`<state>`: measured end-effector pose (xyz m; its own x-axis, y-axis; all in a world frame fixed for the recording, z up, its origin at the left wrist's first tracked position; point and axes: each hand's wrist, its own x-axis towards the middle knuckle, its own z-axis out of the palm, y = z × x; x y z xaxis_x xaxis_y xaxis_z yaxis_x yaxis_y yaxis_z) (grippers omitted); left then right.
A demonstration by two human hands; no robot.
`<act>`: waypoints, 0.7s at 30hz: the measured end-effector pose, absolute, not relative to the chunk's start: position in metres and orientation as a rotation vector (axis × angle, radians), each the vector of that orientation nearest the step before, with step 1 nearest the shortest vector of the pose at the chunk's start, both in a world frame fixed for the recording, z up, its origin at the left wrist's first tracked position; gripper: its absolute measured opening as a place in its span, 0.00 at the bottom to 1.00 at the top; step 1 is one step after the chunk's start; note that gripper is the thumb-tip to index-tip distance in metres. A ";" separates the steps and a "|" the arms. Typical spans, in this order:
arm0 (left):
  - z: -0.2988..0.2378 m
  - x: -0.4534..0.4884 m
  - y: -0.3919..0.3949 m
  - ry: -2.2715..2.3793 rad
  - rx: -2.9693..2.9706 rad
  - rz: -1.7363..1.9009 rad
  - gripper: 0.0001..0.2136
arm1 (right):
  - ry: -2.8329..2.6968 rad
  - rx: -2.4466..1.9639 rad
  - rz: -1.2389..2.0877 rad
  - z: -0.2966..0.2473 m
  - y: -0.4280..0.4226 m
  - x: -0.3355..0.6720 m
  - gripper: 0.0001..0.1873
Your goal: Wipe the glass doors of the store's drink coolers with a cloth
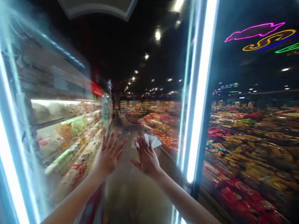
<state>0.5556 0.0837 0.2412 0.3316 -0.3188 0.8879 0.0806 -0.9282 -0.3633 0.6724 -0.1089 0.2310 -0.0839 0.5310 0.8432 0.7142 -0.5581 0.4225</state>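
Both my hands are raised in front of me in a shop aisle. My left hand [110, 154] is open, fingers spread, holding nothing. My right hand [146, 157] has its fingers stretched out, and a white crumpled paper or cloth [151, 140] sits at its fingertips, pressed under them or pinched. A glass door with a lit edge [198, 102] stands just right of my right hand. The picture is smeared by motion.
Lit chiller shelves [70, 140] with packaged food run along the left. Behind the glass on the right lie heaps of coloured packets [245, 174]. A dark aisle floor [130, 193] leads ahead to more display stands [161, 121]. Neon signs [261, 34] glow at the upper right.
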 end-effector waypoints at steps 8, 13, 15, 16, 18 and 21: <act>0.223 0.518 0.128 0.080 -2.300 -1.622 0.33 | -1.342 -1.975 -1.737 0.215 -0.065 0.641 0.44; 0.219 0.496 0.162 0.066 -2.319 -1.671 0.34 | -1.360 -1.947 -1.692 0.217 -0.018 0.614 0.43; 0.218 0.489 0.173 0.043 -2.332 -1.692 0.34 | -1.306 -1.961 -1.644 0.222 0.000 0.604 0.46; 0.216 0.486 0.179 0.028 -2.343 -1.696 0.34 | -1.300 -1.965 -1.620 0.220 0.008 0.599 0.47; 0.211 0.479 0.190 0.008 -2.362 -1.697 0.34 | -1.336 -1.959 -1.593 0.207 0.021 0.590 0.48; 0.202 0.469 0.206 0.005 -2.381 -1.724 0.35 | -1.406 -1.938 -1.599 0.190 0.039 0.577 0.45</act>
